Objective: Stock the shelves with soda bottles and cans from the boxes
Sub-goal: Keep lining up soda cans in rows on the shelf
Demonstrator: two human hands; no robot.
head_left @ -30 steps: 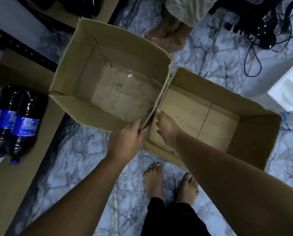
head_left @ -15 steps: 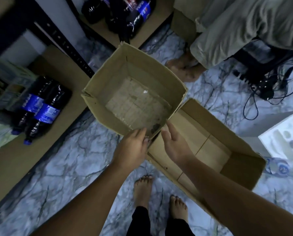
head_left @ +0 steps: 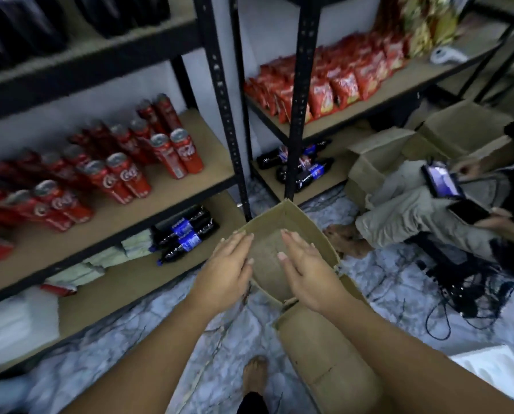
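Left hand [head_left: 229, 264] and right hand [head_left: 306, 270] hover over the bare-bottomed box [head_left: 309, 225], fingers straight, holding nothing, likely since its cans [head_left: 115, 174] and soda bottles [head_left: 187, 234] already sit shelved left of the box.

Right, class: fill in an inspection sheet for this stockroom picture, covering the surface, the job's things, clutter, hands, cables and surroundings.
Surface: marbled floor.
Job's things: red cans upright on the middle shelf; dark soda bottles lying on the bottom shelf; open cardboard box on the floor, nothing seen inside.
Clutter: second cardboard box beside it; white foam block lower right.
Hands: left hand and right hand both open, fingers straight, above the open box, holding nothing.
Cables: black cables tangled on the floor at right.
Surroundings: red snack packets on the right-hand shelf; seated person holding a phone.
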